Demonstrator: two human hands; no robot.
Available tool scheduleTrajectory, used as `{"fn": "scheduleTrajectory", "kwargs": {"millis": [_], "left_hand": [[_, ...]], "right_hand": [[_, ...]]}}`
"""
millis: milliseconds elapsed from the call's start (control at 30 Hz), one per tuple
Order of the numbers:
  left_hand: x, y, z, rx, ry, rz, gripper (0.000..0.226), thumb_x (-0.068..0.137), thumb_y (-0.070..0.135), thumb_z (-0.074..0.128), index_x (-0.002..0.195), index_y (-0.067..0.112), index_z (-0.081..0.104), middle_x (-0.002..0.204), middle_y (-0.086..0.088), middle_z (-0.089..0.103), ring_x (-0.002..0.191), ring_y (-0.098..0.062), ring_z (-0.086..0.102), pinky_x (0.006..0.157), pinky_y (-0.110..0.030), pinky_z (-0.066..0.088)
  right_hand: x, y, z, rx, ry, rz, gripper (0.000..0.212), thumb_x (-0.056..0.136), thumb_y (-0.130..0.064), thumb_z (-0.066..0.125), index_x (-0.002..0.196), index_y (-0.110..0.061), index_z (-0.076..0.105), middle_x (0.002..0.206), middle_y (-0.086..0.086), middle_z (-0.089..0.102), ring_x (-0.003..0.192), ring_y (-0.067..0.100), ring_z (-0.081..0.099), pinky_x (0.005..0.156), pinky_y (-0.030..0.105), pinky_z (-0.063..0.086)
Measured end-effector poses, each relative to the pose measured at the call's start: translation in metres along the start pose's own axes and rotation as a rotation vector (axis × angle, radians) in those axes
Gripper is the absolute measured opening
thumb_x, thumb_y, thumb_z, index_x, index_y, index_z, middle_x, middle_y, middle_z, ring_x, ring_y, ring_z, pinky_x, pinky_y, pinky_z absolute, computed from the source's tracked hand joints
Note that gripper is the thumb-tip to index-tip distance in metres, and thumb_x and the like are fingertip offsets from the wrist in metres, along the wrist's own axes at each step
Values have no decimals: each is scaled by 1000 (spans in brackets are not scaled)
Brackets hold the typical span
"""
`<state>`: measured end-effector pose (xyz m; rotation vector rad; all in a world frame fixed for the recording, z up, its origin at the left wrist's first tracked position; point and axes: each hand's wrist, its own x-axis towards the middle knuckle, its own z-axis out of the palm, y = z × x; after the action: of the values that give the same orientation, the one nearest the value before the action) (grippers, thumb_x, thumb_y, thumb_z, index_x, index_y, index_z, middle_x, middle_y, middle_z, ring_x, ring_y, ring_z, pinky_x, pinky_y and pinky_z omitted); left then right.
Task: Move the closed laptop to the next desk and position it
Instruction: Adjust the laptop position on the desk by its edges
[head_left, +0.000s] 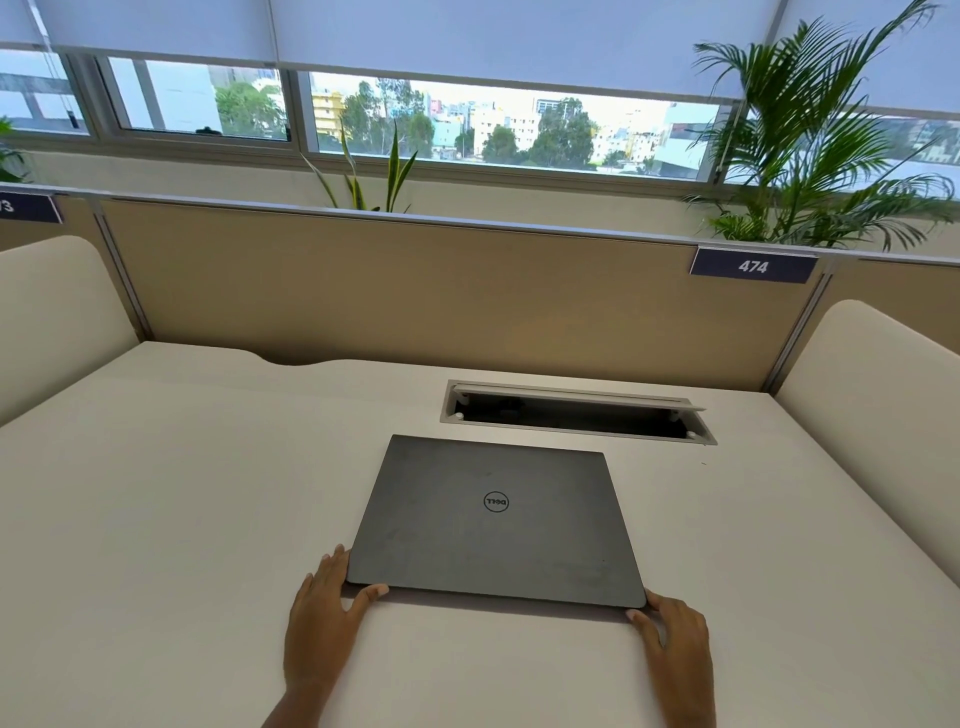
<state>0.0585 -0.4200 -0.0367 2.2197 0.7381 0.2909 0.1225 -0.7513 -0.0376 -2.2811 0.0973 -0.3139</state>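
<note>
— Cream office desk (197, 493), tan partition behind, window beyond. Where's the laptop?

— Closed dark-grey metal laptop (493, 525) lies flat mid-desk. The left hand (324, 608) cups its near-left corner; the right hand (675, 639) touches the near-right corner, fingers loosely spread, neither clamped.

— Risks?

— Probably a slip: corner-only fingertip holds on a smooth lid.

— That open rectangular cable tray (571, 413)?

— Dark inside; contents unclear.

Desk surface (182, 493) left and right of the laptop (493, 525): unobstructed. Beyond the laptop, just behind its far edge: open cable hatch (576, 415) with raised lid. Further back: partition panel (415, 291) blocks passage.
</note>
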Motion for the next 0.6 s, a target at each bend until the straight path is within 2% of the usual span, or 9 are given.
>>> {"fn": "scheduleTrajectory", "kwargs": {"millis": [133, 167, 233, 300, 600], "left_hand": [[0, -1, 0, 9, 2, 4, 69, 84, 37, 64, 142, 16, 33, 151, -6, 36, 140, -32, 27, 115, -47, 29], [0, -1, 0, 14, 1, 4, 69, 84, 37, 64, 142, 16, 33, 151, -6, 37, 140, -32, 28, 114, -47, 30], [0, -1, 0, 17, -2, 0, 69, 84, 38, 64, 142, 17, 34, 151, -5, 37, 140, -32, 28, 113, -47, 30], [1, 0, 0, 13, 0, -6, 69, 84, 38, 64, 142, 17, 33, 151, -5, 36, 140, -32, 27, 113, -47, 29], [2, 0, -2, 18, 15, 0, 66, 84, 37, 63, 141, 16, 36, 146, -4, 44, 135, -32, 36, 110, -48, 36]], "right_hand": [[-1, -1, -1, -35, 13, -38, 25, 73, 12, 68, 98, 9, 66, 89, 29, 69, 96, 47, 53, 87, 47, 42], [-1, 0, -1, -51, 18, -47, 25, 72, 13, 68, 96, 10, 67, 87, 30, 69, 94, 48, 54, 88, 39, 42], [0, 1, -2, -67, 26, -48, 24, 70, 15, 69, 94, 10, 67, 84, 29, 69, 90, 48, 55, 88, 10, 34], [1, 1, -3, -72, 28, -59, 23, 68, 16, 69, 91, 11, 68, 81, 29, 70, 86, 50, 57, 84, -4, 25], [0, 3, -2, -69, 17, -74, 22, 69, 14, 69, 90, 11, 68, 82, 28, 70, 88, 49, 55, 82, -6, 25]]}}
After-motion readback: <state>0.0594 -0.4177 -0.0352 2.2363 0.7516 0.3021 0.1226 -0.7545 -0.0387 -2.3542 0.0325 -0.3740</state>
